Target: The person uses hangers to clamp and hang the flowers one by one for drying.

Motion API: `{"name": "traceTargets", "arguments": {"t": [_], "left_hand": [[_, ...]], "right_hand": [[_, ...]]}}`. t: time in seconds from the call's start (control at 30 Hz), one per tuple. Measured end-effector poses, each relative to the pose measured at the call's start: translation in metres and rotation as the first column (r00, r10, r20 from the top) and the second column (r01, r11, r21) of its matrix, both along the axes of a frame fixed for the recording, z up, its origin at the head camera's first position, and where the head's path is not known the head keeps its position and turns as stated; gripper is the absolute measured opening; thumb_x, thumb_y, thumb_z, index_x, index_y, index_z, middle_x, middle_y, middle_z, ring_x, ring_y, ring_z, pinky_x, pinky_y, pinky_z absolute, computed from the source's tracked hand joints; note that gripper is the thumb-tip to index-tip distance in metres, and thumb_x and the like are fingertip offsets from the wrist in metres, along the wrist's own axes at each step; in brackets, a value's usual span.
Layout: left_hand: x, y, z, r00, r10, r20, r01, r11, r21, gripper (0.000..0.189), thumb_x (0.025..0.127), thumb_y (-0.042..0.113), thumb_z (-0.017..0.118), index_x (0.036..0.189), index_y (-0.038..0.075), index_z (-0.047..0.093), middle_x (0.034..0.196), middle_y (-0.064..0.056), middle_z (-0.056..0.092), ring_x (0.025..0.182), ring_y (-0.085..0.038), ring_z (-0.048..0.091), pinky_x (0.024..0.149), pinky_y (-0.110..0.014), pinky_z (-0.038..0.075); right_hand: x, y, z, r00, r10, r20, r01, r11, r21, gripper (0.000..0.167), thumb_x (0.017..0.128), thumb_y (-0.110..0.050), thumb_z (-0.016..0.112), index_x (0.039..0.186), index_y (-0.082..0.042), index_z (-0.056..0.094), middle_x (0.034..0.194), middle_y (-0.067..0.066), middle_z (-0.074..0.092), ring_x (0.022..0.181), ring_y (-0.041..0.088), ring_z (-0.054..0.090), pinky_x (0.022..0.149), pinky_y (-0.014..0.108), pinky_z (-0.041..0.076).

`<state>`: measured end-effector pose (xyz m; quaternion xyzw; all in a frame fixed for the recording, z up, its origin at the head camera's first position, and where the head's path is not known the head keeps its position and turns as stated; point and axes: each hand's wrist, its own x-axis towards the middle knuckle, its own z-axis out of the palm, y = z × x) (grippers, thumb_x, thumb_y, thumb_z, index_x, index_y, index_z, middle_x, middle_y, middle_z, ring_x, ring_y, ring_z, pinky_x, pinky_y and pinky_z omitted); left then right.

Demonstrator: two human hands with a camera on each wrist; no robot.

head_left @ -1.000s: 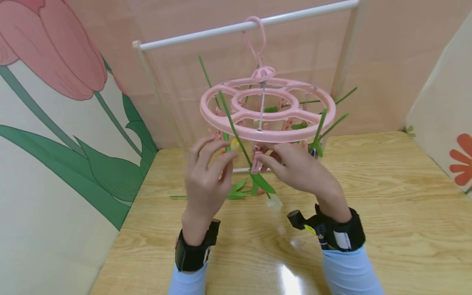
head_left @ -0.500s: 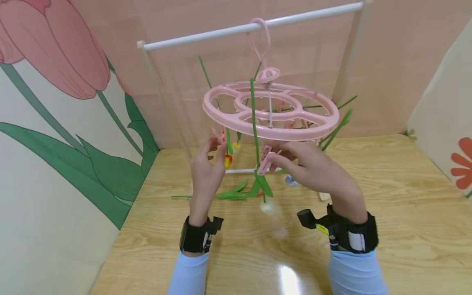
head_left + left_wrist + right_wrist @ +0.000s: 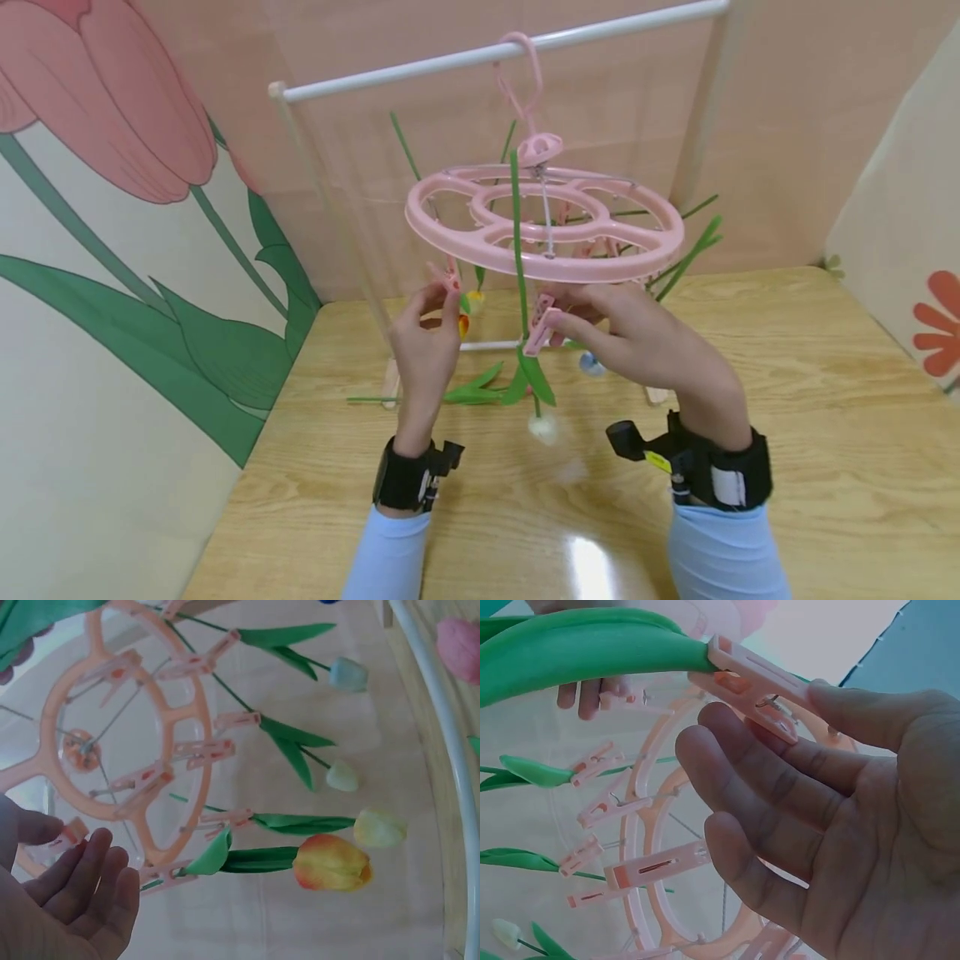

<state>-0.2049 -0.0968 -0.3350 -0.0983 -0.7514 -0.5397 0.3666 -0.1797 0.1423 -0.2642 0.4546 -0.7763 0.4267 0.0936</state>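
Note:
A round pink clip hanger (image 3: 573,271) hangs by its hook, with several artificial tulips held upside down in its clothespins. My right hand (image 3: 637,333) pinches a pink clothespin (image 3: 754,679) between thumb and fingers. That clothespin has a white tulip (image 3: 543,428) by its green stem (image 3: 517,225), the flower pointing down. On the hanger's left side, my left hand (image 3: 427,346) pinches another pink clothespin (image 3: 69,834) between thumb and forefinger. Just beyond those fingers hangs a red-and-yellow tulip (image 3: 334,862), its flower partly hidden by the hand in the head view.
The hanger's hook loops over the white top rod (image 3: 615,32) of a stand. Beneath it, a tulip with green leaves (image 3: 476,393) lies on the wooden table (image 3: 825,417). A blue tulip (image 3: 591,364) hangs behind the right hand. The stand's wooden foot (image 3: 392,383) is at left.
My left hand has left the white tulip's stem and taken hold of a clothespin at the hanger's left. The right hand's clothespin has tilted, and the white tulip now hangs straighter.

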Motion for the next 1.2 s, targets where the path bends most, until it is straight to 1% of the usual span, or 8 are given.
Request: {"name": "traceTargets", "arguments": {"t": [0.1,0.23,0.37,0.57,0.67,0.83,0.97,1.2], "left_hand": [[0.004,-0.003,0.003,1.0,0.016,0.012,-0.016,0.999,-0.044,0.02,0.095,0.017,0.071,0.099,-0.003,0.073,0.093,-0.015,0.075,0.086,-0.026,0.071,0.068,-0.038,0.06],[0.01,-0.008,0.009,0.999,0.043,-0.012,-0.044,0.986,-0.16,0.016,0.091,0.013,0.072,0.089,-0.003,0.072,0.084,-0.014,0.074,0.078,-0.027,0.071,0.064,-0.043,0.059],[0.017,-0.012,0.016,0.997,0.062,-0.047,-0.072,0.956,-0.285,0.016,0.089,0.012,0.073,0.084,-0.002,0.07,0.079,-0.013,0.074,0.073,-0.029,0.07,0.062,-0.043,0.057],[0.029,-0.012,0.026,0.995,0.091,-0.049,-0.103,0.902,-0.42,0.013,0.087,0.015,0.072,0.083,0.003,0.07,0.077,-0.008,0.073,0.068,-0.023,0.069,0.06,-0.038,0.054],[0.035,-0.011,0.029,0.994,0.095,-0.053,-0.109,0.887,-0.45,0.013,0.088,0.016,0.072,0.082,0.005,0.07,0.076,-0.007,0.072,0.067,-0.021,0.069,0.058,-0.035,0.053],[0.044,-0.007,0.033,0.995,0.088,-0.042,-0.098,0.872,-0.479,0.014,0.087,0.017,0.072,0.08,0.005,0.069,0.075,-0.007,0.071,0.068,-0.023,0.069,0.054,-0.034,0.051],[0.051,-0.002,0.035,0.995,0.09,-0.044,-0.1,0.853,-0.513,0.015,0.086,0.018,0.074,0.08,0.005,0.07,0.074,-0.007,0.071,0.069,-0.023,0.066,0.055,-0.034,0.049],[0.06,0.012,0.036,0.996,0.001,-0.086,-0.048,0.837,-0.545,0.016,0.088,0.017,0.073,0.082,0.003,0.069,0.074,-0.007,0.07,0.063,-0.017,0.064,0.054,-0.027,0.051]], "right_hand": [[0.001,0.001,0.001,1.0,-0.027,-0.006,0.027,1.0,0.012,0.017,0.1,0.001,0.058,0.112,-0.006,0.068,0.099,-0.004,0.072,0.088,0.011,0.071,0.078,0.027,0.058],[0.003,0.004,0.004,0.997,-0.08,-0.023,0.081,0.996,0.049,0.017,0.099,-0.003,0.062,0.111,-0.011,0.071,0.098,-0.006,0.073,0.086,0.009,0.068,0.077,0.025,0.057],[0.004,0.008,0.004,0.99,-0.135,-0.037,0.138,0.987,0.079,0.016,0.098,-0.007,0.065,0.111,-0.013,0.072,0.098,-0.006,0.074,0.084,0.007,0.067,0.075,0.025,0.055],[0.008,0.014,0.003,0.983,-0.181,-0.026,0.183,0.972,0.145,0.014,0.099,-0.008,0.064,0.11,-0.011,0.072,0.097,-0.004,0.073,0.083,0.007,0.065,0.073,0.027,0.055],[0.012,0.016,0.003,0.987,-0.16,0.024,0.149,0.956,0.253,0.016,0.102,-0.016,0.06,0.112,-0.014,0.073,0.101,-0.007,0.073,0.086,0.004,0.065,0.076,0.03,0.055],[0.016,0.01,0.0,0.994,-0.04,0.099,0.0,0.924,0.383,0.025,0.105,-0.027,0.055,0.122,-0.016,0.07,0.111,-0.01,0.071,0.097,0.003,0.065,0.083,0.032,0.056],[0.017,-0.003,-0.004,0.992,0.054,0.112,-0.095,0.911,0.401,0.031,0.106,-0.03,0.052,0.13,-0.014,0.064,0.108,-0.012,0.071,0.091,0.003,0.066,0.078,0.028,0.056],[0.019,-0.024,-0.01,0.971,0.036,0.238,-0.123,0.925,0.361,0.057,0.107,-0.036,0.047,0.157,-0.014,0.028,0.118,-0.002,0.069,0.103,0.008,0.067,0.085,0.03,0.056]]}}
